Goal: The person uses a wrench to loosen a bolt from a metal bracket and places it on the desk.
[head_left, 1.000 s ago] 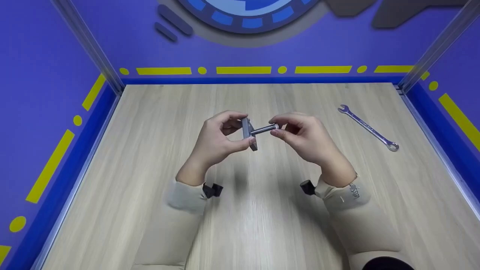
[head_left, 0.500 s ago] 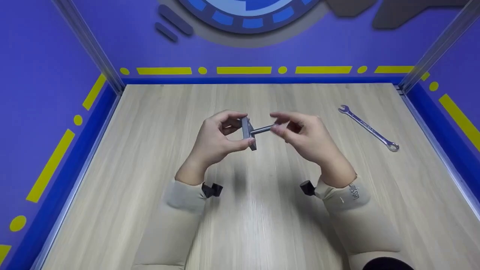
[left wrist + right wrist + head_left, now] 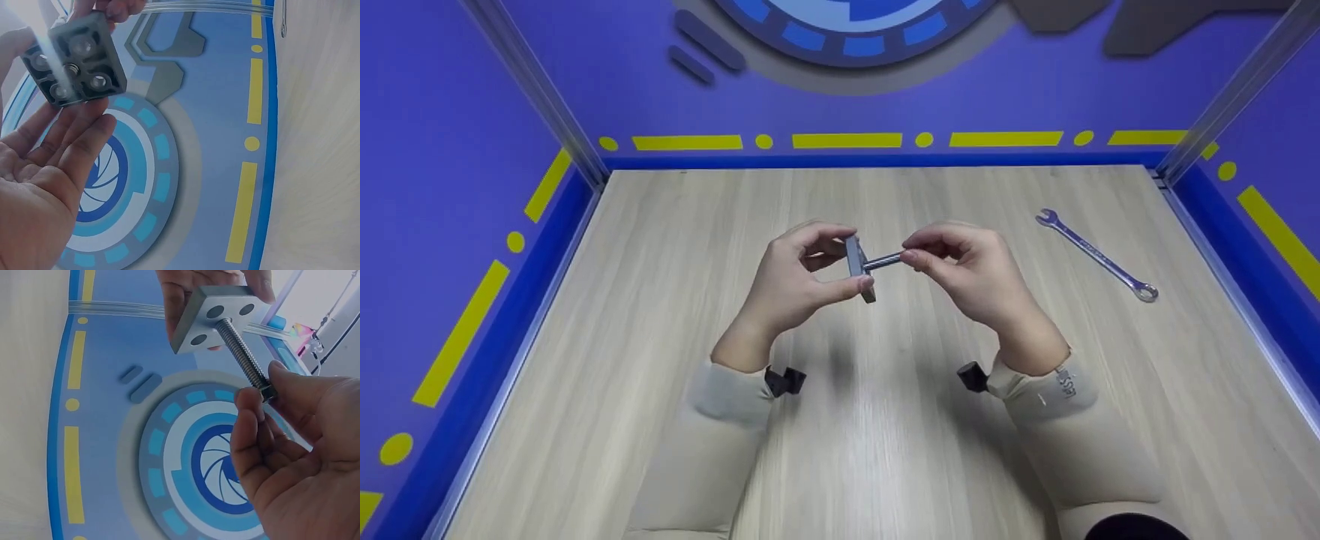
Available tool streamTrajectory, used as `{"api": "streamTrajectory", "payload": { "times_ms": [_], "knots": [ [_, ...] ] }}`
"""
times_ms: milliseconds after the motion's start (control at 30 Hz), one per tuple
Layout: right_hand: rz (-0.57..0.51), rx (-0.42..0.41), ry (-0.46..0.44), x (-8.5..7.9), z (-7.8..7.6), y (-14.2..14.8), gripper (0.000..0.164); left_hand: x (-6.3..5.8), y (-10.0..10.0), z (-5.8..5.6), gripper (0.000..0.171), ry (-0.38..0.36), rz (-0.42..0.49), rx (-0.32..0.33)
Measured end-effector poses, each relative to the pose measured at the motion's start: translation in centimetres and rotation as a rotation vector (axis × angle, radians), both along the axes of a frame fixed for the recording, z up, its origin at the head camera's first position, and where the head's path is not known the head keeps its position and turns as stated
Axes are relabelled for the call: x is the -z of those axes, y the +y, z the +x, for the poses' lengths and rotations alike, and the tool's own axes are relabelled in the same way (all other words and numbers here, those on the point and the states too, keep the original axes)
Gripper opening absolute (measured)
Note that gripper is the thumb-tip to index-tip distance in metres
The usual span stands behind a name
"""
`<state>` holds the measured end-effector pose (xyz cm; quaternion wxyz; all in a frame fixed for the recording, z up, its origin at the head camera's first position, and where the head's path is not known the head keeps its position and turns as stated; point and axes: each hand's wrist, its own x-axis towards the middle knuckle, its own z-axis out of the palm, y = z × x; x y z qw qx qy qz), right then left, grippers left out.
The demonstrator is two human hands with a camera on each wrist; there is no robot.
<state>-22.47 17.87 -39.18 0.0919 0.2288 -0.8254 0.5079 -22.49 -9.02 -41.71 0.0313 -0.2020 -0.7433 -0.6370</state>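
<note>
My left hand grips a square grey metal plate by its opposite edges, above the table. Holes mark the plate's corners, and a long threaded bolt stands out from its centre. In the left wrist view the plate's back shows recesses, with the bolt's thread visible in the middle hole. At the bolt's far end, the thumb and fingertips of my right hand pinch its head, partly covered by the fingers in the head view.
A combination wrench lies on the wooden table to the right of my right hand. Blue panels with yellow marks stand behind the table and along both sides. Small black devices sit at both wrists.
The right fingers spread apart at the bolt's head half a second ago and have closed on it again. The left hand and plate stay nearly still.
</note>
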Motion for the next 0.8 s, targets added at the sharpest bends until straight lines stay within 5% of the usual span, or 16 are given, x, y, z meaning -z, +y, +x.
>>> {"api": "streamTrajectory", "payload": {
  "times_ms": [233, 467, 600, 733, 800],
  "knots": [
    [-0.117, -0.136, 0.21, 0.28, -0.04, 0.01, 0.014, 0.21, -0.18, -0.43, 0.048, -0.185, 0.09, 0.067],
    [-0.069, -0.181, 0.278, 0.34, 0.06, 0.14, 0.021, 0.35, -0.34, -0.71, 0.047, -0.292, 0.125, 0.118],
    [-0.028, -0.137, 0.161, -0.02, 0.21, 0.35, 0.035, 0.15, -0.56, -0.58, 0.047, -0.248, 0.141, 0.113],
    [0.012, -0.028, -0.074, -0.33, 0.18, 0.36, 0.023, -0.13, -0.47, -0.31, 0.059, -0.183, 0.153, 0.116],
    [0.03, 0.013, -0.182, -0.37, 0.09, 0.32, 0.033, -0.16, -0.34, -0.2, 0.064, -0.144, 0.146, 0.117]
  ]
}}
